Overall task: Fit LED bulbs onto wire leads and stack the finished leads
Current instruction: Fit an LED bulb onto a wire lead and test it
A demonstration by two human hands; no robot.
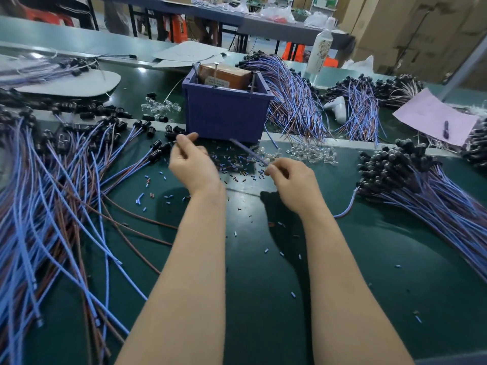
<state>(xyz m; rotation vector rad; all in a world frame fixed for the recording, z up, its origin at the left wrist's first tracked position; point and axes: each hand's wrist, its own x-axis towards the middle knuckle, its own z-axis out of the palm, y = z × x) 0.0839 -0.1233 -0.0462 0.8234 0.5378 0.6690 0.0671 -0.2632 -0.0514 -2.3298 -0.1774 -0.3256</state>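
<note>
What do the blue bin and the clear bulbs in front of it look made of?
Blue bin: likely matte moulded plastic, going by its uniform colour and thick stepped rim. Clear bulbs: transparent, glossy, glinting; glass or clear plastic, cannot tell which.

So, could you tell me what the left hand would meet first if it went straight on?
Probably the front wall of the purple bin, close ahead of the left hand; depth is unclear, so the loose black sockets beside it might come first.
</note>
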